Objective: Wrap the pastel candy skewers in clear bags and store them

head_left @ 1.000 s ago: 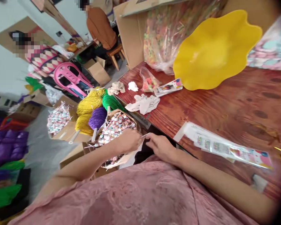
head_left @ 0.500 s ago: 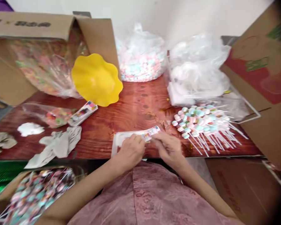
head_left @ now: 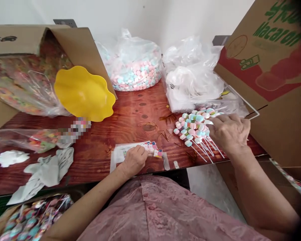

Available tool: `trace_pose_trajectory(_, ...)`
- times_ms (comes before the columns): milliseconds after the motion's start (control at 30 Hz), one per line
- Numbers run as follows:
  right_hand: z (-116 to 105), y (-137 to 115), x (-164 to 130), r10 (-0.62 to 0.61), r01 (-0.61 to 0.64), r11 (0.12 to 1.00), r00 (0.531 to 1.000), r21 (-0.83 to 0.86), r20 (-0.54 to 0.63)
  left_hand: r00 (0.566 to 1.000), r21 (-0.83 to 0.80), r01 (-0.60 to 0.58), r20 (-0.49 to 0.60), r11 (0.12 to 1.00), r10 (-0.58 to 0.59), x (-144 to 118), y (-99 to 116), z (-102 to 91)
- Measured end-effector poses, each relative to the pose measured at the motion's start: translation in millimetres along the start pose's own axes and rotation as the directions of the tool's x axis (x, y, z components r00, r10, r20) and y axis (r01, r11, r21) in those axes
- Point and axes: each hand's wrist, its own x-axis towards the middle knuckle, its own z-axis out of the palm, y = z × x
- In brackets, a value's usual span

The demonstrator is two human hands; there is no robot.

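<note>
My left hand [head_left: 135, 158] is closed at the table's front edge, its fingers pressed on a small stack of clear packaging bags with colourful printing [head_left: 150, 146]. These bags lie over a pale flat frame or sheet [head_left: 166, 162]. Off to the right, my right hand [head_left: 231, 133] is curled over the stick ends of a pile of marshmallow skewers [head_left: 192, 126]. Its fingertips are mostly hidden, but they appear to grip a marshmallow skewer. Pink, white and blue marshmallows sit on white sticks that point toward the front right.
A yellow wavy-edged bowl [head_left: 86, 95] leans by an open carton [head_left: 85, 50] of bagged sweets. Behind stand a bag of marshmallows [head_left: 137, 68] and white plastic bags [head_left: 194, 78]. Grey gloves [head_left: 48, 169] lie left. Below is a box of wrapped skewers [head_left: 32, 217]; a large carton [head_left: 271, 70] stands right.
My right hand has left the printed bags and moved right to the marshmallow skewers. My left hand stays on the bags. The view has shifted.
</note>
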Motion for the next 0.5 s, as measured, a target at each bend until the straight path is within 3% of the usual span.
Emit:
trace_pose_trajectory(100,22,2,6,0.018,-0.023,0.999,0.995,0.050,0.097,0.994,-0.006,0.084,-0.063,0.996,-0.084,-3,4,0.8)
trace_pose_trajectory(233,33,8,6,0.089,-0.095,0.993,0.993,0.072,0.077,0.982,-0.008,0.186,-0.038,0.983,-0.186,0,10,-2.5)
trace_pose_trajectory(333,20,5,2,0.119,-0.107,0.988,0.987,0.110,-0.108,0.972,-0.030,0.219,-0.077,0.975,-0.221,0,3,-5.5)
trace_pose_trajectory(400,4,-4,-2,0.122,-0.066,0.975,0.957,0.213,-0.264,0.965,-0.034,0.238,-0.102,0.971,-0.240,-4,-3,-6.3)
trace_pose_trajectory(500,-16,-26,-9,0.089,0.047,0.898,0.955,0.438,-0.284,0.967,-0.056,0.245,-0.054,0.968,-0.248,-12,-8,-6.2)
